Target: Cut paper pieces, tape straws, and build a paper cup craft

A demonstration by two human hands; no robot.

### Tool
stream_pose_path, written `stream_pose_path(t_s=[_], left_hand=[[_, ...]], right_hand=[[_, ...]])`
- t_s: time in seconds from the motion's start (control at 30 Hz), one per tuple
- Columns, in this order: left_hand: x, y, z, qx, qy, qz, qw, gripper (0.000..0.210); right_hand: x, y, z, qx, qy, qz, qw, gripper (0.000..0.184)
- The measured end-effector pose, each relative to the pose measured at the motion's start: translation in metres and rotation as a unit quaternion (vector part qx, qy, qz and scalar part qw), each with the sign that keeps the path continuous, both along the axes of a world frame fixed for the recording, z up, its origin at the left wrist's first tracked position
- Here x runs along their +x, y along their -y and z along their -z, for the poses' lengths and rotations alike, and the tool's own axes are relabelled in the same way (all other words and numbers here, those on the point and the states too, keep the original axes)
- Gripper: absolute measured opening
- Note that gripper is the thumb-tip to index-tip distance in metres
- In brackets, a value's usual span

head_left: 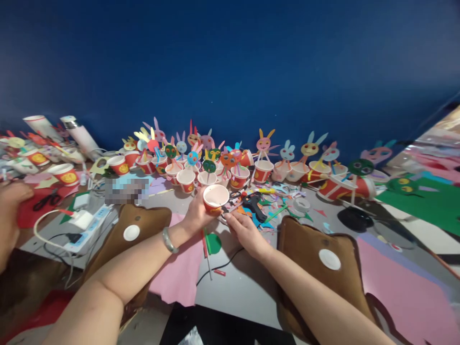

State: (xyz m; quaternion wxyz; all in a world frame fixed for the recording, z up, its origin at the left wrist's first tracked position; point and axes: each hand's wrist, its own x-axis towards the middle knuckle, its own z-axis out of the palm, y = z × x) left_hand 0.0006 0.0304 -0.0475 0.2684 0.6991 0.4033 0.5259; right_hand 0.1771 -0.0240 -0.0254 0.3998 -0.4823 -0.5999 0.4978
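Observation:
A red-and-white paper cup [216,203] is held upright in my left hand [197,214], its open rim facing me. Close to the cup's right side, the fingers of my right hand [249,234] are pinched together. A small dark and shiny thing shows at those fingertips, too small to name. Below the hands lie a green paper disc [213,243], a thin pale stick [209,258] and a small red piece [220,273]. Just beyond my right hand rests a black glue gun [255,206] among coloured paper scraps.
Several cups with paper rabbit heads, such as one pink rabbit [264,144], line the blue wall [230,62]. Brown cushion-like warmers [305,268] flank my arms. A power strip [91,227] with cables sits left, near black scissors [46,199]. Another person's hand [10,201] shows far left.

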Motion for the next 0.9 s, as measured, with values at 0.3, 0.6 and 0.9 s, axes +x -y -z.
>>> stream_pose_path(t_s=[0.3, 0.6, 0.9], left_hand=[[-0.0015, 0.0022, -0.0046, 0.013, -0.011, 0.0, 1.0, 0.075], [-0.0019, -0.0022, 0.0015, 0.018, -0.022, -0.008, 1.0, 0.076], [-0.0025, -0.0014, -0.0028, 0.015, -0.021, -0.003, 1.0, 0.072]], right_hand=[[-0.0015, 0.002, -0.0021, 0.028, 0.022, 0.03, 0.999, 0.054], [-0.0019, 0.0026, -0.0032, 0.057, 0.04, 0.042, 0.997, 0.055], [-0.0022, 0.0026, -0.004, -0.001, 0.0, 0.011, 1.0, 0.056]])
